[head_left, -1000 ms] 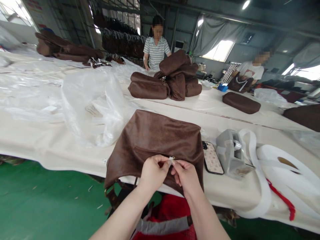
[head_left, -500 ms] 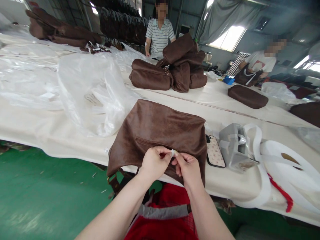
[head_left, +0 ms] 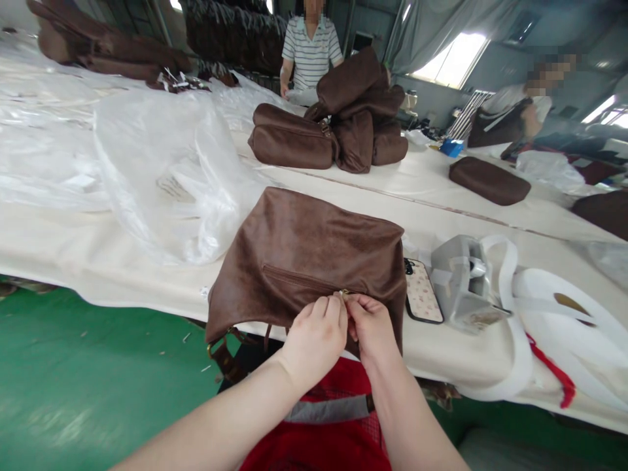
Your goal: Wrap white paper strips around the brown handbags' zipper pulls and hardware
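Observation:
A brown leather bag (head_left: 314, 242) lies at the table's front edge, its near side hanging over. A zipper (head_left: 299, 278) runs across its face. My left hand (head_left: 318, 333) and my right hand (head_left: 370, 324) meet at the zipper's right end, fingers closed together. Between the fingertips shows a small pale piece beside the metal zipper pull (head_left: 345, 292); which hand grips which is too small to tell.
A clear plastic bag (head_left: 167, 183) lies left. Right of the brown bag are a phone (head_left: 423, 291), a tape dispenser (head_left: 461, 281) and a white strip roll (head_left: 564, 327). Brown bags (head_left: 294, 137) are piled behind. Two people stand across the table.
My left hand has turned over, its back now up and its fingers curled around the zipper end. My right hand remains beside it. The view has shifted slightly.

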### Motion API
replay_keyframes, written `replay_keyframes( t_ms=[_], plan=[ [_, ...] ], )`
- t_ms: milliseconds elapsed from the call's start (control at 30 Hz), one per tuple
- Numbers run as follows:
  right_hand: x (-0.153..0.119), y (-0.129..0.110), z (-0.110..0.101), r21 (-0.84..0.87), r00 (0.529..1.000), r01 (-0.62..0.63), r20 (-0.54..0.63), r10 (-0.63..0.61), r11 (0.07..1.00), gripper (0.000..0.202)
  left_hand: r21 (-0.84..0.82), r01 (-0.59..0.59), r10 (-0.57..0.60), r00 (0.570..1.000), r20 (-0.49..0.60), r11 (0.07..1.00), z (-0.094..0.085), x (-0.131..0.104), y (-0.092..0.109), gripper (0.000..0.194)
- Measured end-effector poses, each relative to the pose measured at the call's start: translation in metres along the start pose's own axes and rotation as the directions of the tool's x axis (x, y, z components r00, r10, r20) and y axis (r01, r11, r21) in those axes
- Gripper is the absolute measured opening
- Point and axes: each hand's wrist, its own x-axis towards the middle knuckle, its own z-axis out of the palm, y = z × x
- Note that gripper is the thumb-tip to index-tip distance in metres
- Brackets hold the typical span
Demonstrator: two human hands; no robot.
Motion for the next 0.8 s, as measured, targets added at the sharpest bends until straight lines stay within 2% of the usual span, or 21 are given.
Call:
replay_keyframes(
  t_ms=[200, 267, 333, 367, 400, 467, 500, 533, 567, 667, 733, 800],
  plan=[
    [-0.003, 0.001, -0.002, -0.021, 0.998, 0.046, 0.047, -0.045, 0.999, 0.035, 0.099, -0.106, 0.108, 0.994, -0.013, 0.989, 0.003, -0.004, -0.001, 0.036],
    [-0.004, 0.002, -0.004, -0.066, 0.997, 0.057, 0.055, -0.054, 0.996, 0.033, 0.010, -0.091, 0.091, 0.996, 0.003, 0.996, 0.002, -0.003, -0.004, 0.037],
    [-0.004, 0.004, -0.003, -0.091, 0.997, 0.068, 0.042, -0.064, 0.994, 0.031, -0.220, 0.037, -0.023, 0.998, 0.064, 0.975, 0.001, 0.000, -0.012, 0.032],
    [-0.004, 0.005, -0.003, -0.102, 0.997, 0.074, 0.034, -0.071, 0.992, 0.030, -0.371, 0.164, -0.124, 0.984, 0.128, 0.914, 0.001, 0.003, -0.017, 0.029],
    [-0.003, 0.006, -0.002, -0.114, 0.997, 0.080, 0.025, -0.077, 0.990, 0.030, -0.518, 0.319, -0.234, 0.946, 0.224, 0.793, 0.002, 0.006, -0.022, 0.028],
    [-0.003, 0.008, -0.001, -0.133, 0.996, 0.085, 0.013, -0.084, 0.987, 0.031, -0.699, 0.574, -0.355, 0.817, 0.455, 0.426, 0.003, 0.012, -0.031, 0.030],
    [-0.002, 0.008, 0.000, -0.137, 0.996, 0.087, 0.009, -0.087, 0.987, 0.032, -0.731, 0.633, -0.349, 0.765, 0.541, 0.255, 0.004, 0.014, -0.034, 0.031],
    [-0.002, 0.008, 0.000, -0.139, 0.996, 0.088, 0.008, -0.088, 0.986, 0.032, -0.749, 0.651, -0.321, 0.741, 0.590, 0.125, 0.006, 0.016, -0.035, 0.030],
    [-0.001, 0.009, 0.000, -0.140, 0.996, 0.092, 0.009, -0.092, 0.986, 0.032, -0.764, 0.644, -0.293, 0.738, 0.608, 0.038, 0.007, 0.017, -0.035, 0.028],
    [0.002, 0.010, 0.001, -0.154, 0.995, 0.102, 0.012, -0.101, 0.983, 0.034, -0.798, 0.595, -0.278, 0.754, 0.596, -0.096, 0.013, 0.015, -0.029, 0.023],
    [0.003, 0.010, 0.002, -0.174, 0.995, 0.104, 0.023, -0.102, 0.979, 0.036, -0.796, 0.586, -0.317, 0.734, 0.601, -0.152, 0.017, 0.012, -0.025, 0.022],
    [0.000, 0.009, 0.001, -0.191, 0.993, 0.112, 0.066, -0.101, 0.975, 0.039, -0.797, 0.580, -0.366, 0.714, 0.597, -0.170, 0.022, 0.009, -0.023, 0.022]
  ],
)
